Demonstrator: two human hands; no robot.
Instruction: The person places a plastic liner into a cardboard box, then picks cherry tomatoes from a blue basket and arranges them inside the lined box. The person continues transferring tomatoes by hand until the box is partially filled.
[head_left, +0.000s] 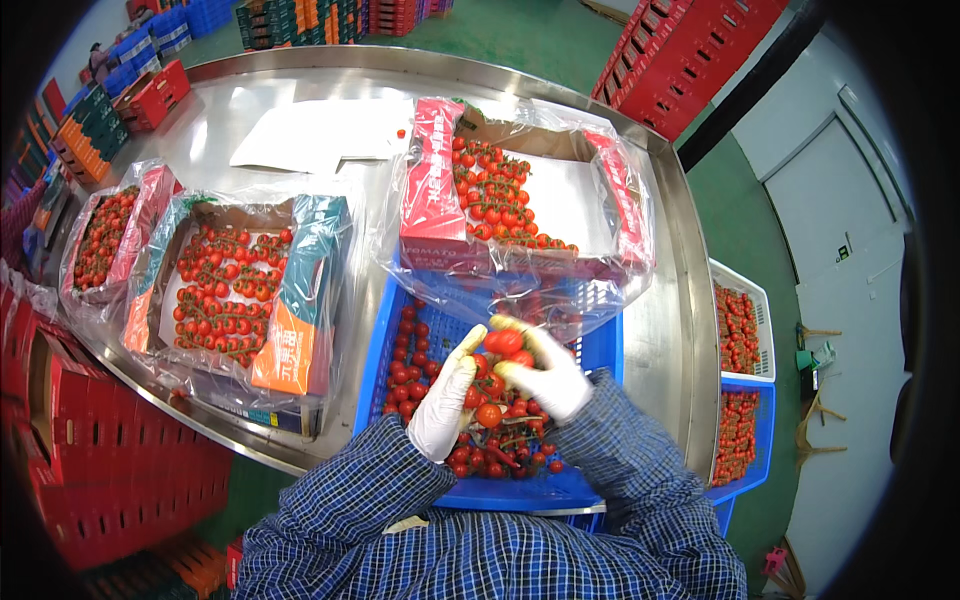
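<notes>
A bunch of cherry tomatoes on the vine is held between my two gloved hands above a blue plastic crate. My left hand, in a white glove with yellow-stained fingertips, supports the bunch from its left side. My right hand, gloved the same way, curls its thumb and fingers around tomatoes at the upper right. Loose vine tomatoes lie in the crate under and beside my hands. Just beyond, a red cardboard box lined with clear plastic holds rows of vine tomatoes on its left side.
A green-and-orange carton and another red box, both with tomatoes, stand left on the steel table. White sheets lie at the back. White and blue tomato crates stand right. Stacked red cartons flank the table's left.
</notes>
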